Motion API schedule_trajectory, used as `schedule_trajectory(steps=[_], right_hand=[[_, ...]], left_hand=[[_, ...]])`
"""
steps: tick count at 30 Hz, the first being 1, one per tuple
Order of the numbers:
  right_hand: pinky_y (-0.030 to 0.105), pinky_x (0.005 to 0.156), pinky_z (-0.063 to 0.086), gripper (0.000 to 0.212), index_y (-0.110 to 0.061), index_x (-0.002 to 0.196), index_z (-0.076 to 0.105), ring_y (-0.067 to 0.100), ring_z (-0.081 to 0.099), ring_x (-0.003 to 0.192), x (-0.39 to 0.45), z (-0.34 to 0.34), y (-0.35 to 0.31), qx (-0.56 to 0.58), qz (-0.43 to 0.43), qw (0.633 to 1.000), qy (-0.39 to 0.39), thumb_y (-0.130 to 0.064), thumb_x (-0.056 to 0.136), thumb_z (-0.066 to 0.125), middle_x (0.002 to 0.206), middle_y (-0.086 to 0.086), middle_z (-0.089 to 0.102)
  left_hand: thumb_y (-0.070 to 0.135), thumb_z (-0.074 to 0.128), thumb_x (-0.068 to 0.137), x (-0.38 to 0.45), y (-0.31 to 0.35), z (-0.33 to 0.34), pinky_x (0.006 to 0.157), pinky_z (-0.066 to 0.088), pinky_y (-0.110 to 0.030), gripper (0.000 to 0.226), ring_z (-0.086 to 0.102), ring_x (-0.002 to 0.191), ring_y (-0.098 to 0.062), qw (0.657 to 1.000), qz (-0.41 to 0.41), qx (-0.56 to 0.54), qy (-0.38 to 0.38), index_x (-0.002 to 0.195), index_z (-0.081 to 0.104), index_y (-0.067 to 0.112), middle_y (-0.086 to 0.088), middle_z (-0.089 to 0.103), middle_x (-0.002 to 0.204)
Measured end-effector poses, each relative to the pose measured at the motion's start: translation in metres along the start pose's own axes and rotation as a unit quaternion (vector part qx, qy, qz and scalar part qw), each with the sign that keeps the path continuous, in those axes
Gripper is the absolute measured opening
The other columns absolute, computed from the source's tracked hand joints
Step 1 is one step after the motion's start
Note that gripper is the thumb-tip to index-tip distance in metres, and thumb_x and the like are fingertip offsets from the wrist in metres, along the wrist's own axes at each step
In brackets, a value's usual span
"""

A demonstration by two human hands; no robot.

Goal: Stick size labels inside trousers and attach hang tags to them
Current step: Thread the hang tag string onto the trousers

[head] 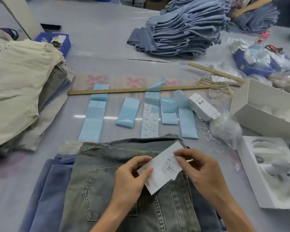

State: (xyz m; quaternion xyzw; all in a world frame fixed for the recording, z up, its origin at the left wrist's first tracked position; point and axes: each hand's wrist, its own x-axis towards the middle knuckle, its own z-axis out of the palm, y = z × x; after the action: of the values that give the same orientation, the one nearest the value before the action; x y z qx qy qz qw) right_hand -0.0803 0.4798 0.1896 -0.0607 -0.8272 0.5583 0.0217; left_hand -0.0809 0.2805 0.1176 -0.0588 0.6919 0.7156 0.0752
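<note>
Grey-green washed jeans (117, 185) lie folded on the surface (99, 39), back pocket up; white printed hang tag (161, 166) held tilted above the waistband; left hand (132, 178) pinches its lower edge; right hand (196, 166) pinches its upper corner; blue label strips (128, 112) lie beyond.

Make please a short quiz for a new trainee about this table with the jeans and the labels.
1. True or false: both hands hold the white hang tag.
2. What lies under the tag? A) grey jeans B) the beige pile C) the white box
3. The long wooden ruler lies ___ the blue label strips, as seen from the worker.

Key: 1 true; 2 A; 3 beyond. The left hand pinches the tag's lower end, the right hand its upper end.
</note>
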Motion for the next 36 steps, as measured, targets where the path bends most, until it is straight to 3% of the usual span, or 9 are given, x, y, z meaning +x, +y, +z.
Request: schedule_trajectory(steps=[8,14,19,22,24,28,31,34,36], right_hand=[[0.016,0.072,0.054,0.028,-0.036,0.091,0.076,0.009,0.071,0.088,-0.004,0.024,0.015,-0.026,-0.005,0.999,0.022,-0.008,0.088,0.077,0.091,-0.014,0.075],[0.017,0.073,0.054,0.026,-0.035,0.097,0.074,0.006,0.069,0.090,-0.012,0.033,0.012,-0.065,-0.021,0.997,0.041,-0.009,0.091,0.074,0.093,-0.020,0.073],[0.011,0.079,0.050,0.031,-0.028,0.109,0.073,0.000,0.065,0.091,-0.017,0.038,0.015,-0.203,-0.081,0.972,0.086,-0.008,0.087,0.078,0.095,-0.022,0.070],[0.020,0.077,0.054,0.043,-0.023,0.120,0.067,0.006,0.062,0.091,-0.019,0.042,0.020,-0.301,-0.158,0.934,0.111,-0.009,0.082,0.082,0.102,-0.010,0.067],[0.024,0.081,0.053,0.054,-0.027,0.129,0.060,0.011,0.057,0.101,-0.017,0.040,0.021,-0.327,-0.151,0.925,0.124,-0.018,0.081,0.082,0.122,-0.006,0.055],[0.025,0.091,0.046,0.076,-0.032,0.141,0.045,0.006,0.045,0.118,-0.009,0.025,0.023,-0.243,-0.034,0.952,0.183,-0.040,0.076,0.084,0.135,-0.014,0.036],[0.022,0.085,0.053,0.094,-0.039,0.144,0.036,0.002,0.061,0.106,-0.005,0.021,0.018,-0.041,0.083,0.986,0.141,-0.060,0.064,0.081,0.114,-0.030,0.059],[0.021,0.067,0.059,0.069,-0.045,0.134,0.048,0.006,0.072,0.091,-0.007,0.015,0.015,0.007,0.057,0.995,0.088,-0.041,0.075,0.083,0.098,-0.019,0.073],[0.018,0.070,0.057,0.061,-0.048,0.131,0.053,0.010,0.073,0.092,-0.011,0.015,0.009,0.035,0.014,0.998,0.044,-0.023,0.084,0.083,0.097,-0.012,0.075]], left_hand=[[0.025,0.077,0.082,-0.004,-0.002,0.004,0.085,0.060,-0.046,0.023,0.074,0.098,-0.019,1.000,-0.013,-0.015,-0.010,0.102,0.077,0.035,0.001,0.078,0.102],[0.036,0.080,0.077,-0.006,0.001,0.008,0.074,0.058,-0.026,0.025,0.074,0.093,-0.014,0.999,-0.026,-0.025,0.000,0.102,0.076,0.039,0.004,0.078,0.100],[0.005,0.083,0.082,-0.003,0.005,0.015,0.073,0.059,-0.024,0.044,0.073,0.089,-0.012,0.999,-0.028,0.001,-0.025,0.102,0.075,0.044,0.006,0.077,0.096],[0.001,0.082,0.082,-0.004,0.007,0.019,0.075,0.057,-0.021,0.049,0.072,0.091,-0.009,1.000,-0.020,-0.004,-0.017,0.105,0.075,0.044,0.007,0.077,0.099],[0.001,0.082,0.082,-0.008,0.007,0.021,0.073,0.057,-0.020,0.053,0.072,0.089,-0.009,1.000,-0.023,-0.003,-0.010,0.109,0.073,0.047,0.009,0.076,0.098],[0.004,0.084,0.081,-0.013,0.008,0.024,0.067,0.056,-0.021,0.060,0.070,0.077,-0.009,0.998,-0.042,-0.031,0.021,0.111,0.070,0.053,0.003,0.072,0.090],[0.016,0.082,0.072,-0.016,0.011,0.024,0.071,0.058,-0.025,0.056,0.074,0.086,-0.017,0.997,-0.048,-0.058,0.001,0.114,0.069,0.051,0.000,0.073,0.094],[0.011,0.081,0.069,-0.018,0.013,0.025,0.070,0.060,-0.029,0.064,0.076,0.090,-0.027,0.990,-0.069,-0.099,-0.066,0.124,0.062,0.038,-0.008,0.076,0.098],[0.015,0.082,0.070,-0.014,0.018,0.023,0.070,0.060,-0.029,0.067,0.076,0.091,-0.028,0.986,-0.087,-0.111,-0.085,0.128,0.053,0.030,-0.008,0.078,0.101]])
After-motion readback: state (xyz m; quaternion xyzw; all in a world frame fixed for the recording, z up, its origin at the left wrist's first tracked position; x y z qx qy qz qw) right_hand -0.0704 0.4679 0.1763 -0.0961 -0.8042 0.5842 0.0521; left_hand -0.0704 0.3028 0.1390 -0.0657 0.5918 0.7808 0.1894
